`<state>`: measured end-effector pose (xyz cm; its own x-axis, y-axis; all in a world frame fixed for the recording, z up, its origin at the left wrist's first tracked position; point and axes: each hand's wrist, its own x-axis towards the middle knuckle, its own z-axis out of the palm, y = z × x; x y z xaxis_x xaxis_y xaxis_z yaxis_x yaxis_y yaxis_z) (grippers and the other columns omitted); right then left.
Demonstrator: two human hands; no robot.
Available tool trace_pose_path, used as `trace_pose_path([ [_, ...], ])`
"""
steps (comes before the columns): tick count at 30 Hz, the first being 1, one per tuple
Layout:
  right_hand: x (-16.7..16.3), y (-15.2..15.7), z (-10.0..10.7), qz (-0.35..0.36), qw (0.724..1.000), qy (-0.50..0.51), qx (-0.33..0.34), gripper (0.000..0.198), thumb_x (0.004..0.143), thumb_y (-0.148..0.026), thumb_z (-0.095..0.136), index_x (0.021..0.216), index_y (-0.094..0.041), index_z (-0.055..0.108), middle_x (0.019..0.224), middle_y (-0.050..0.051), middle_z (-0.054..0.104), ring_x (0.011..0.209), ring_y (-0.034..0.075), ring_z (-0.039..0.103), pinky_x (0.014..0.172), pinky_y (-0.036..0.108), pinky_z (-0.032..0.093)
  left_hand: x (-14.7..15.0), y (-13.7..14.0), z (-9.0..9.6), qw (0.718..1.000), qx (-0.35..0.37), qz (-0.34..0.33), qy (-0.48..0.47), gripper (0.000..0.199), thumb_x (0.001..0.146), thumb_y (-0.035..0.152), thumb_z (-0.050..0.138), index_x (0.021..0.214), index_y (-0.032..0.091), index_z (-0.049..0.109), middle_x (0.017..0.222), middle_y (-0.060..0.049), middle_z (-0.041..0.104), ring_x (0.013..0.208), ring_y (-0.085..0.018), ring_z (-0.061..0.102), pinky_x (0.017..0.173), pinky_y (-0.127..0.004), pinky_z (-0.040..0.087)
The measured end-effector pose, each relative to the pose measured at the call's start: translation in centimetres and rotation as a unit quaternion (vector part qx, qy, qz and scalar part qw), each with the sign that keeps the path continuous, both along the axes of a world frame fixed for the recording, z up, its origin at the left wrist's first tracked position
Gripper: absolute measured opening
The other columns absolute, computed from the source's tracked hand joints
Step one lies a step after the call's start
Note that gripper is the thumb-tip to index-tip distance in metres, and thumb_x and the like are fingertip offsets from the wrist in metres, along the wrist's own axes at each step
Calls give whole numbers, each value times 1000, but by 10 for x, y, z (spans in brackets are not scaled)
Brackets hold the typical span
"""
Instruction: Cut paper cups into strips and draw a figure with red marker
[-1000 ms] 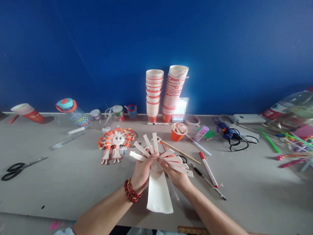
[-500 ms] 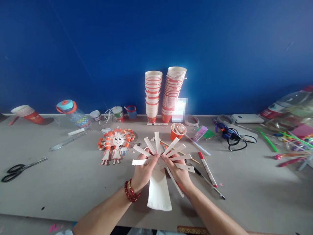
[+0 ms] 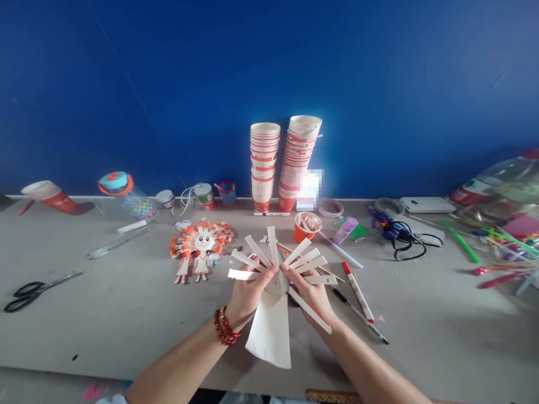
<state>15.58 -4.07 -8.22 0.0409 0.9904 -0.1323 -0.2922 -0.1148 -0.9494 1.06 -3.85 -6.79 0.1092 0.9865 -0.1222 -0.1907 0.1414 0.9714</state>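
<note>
Both hands grip a cut paper cup [image 3: 269, 325], its white inner side facing me. Narrow strips fan out from its round base, and one wide flap hangs down toward me. My left hand [image 3: 250, 289] pinches the base and strips on the left, thumb on top; red bead bracelets circle that wrist. My right hand [image 3: 310, 294] pinches the right side near the base, thumb also on top. One strip slants down across the right hand. The fingers under the cup are mostly hidden. Finished paper-cup dolls [image 3: 203, 247] with curled orange strips lie left of my hands.
Two tall stacks of paper cups [image 3: 265, 163] stand against the blue wall. An orange cup of scraps [image 3: 307, 226] sits beyond my hands. Scissors [image 3: 40, 289] lie far left. A red marker [image 3: 357, 294] and a black pen [image 3: 362, 317] lie right, near a glue gun [image 3: 393, 230].
The cut cup has turned slightly, its wide flap swinging left. The lower right strip has swung outward over my right wrist. Both hands keep their hold.
</note>
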Motion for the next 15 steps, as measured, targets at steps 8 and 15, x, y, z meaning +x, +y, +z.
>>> trace_pose_path([
  [8, 4, 2, 3, 2, 999, -49, 14, 34, 70, -50, 80, 78, -17, 73, 73, 6, 72, 66, 21, 64, 60, 29, 48, -3, 1, 3, 999, -13, 42, 20, 31, 78, 46, 71, 95, 20, 69, 85, -4, 75, 82, -22, 70, 74, -30, 56],
  [15, 4, 2, 2, 0, 1000, 7, 13, 31, 71, -46, 81, 78, -17, 72, 69, 4, 70, 60, 17, 61, 55, 26, 47, -1, 1, 8, 999, -2, 37, -5, 30, 76, 44, 73, 95, 21, 70, 85, -4, 75, 87, -25, 71, 81, -36, 57],
])
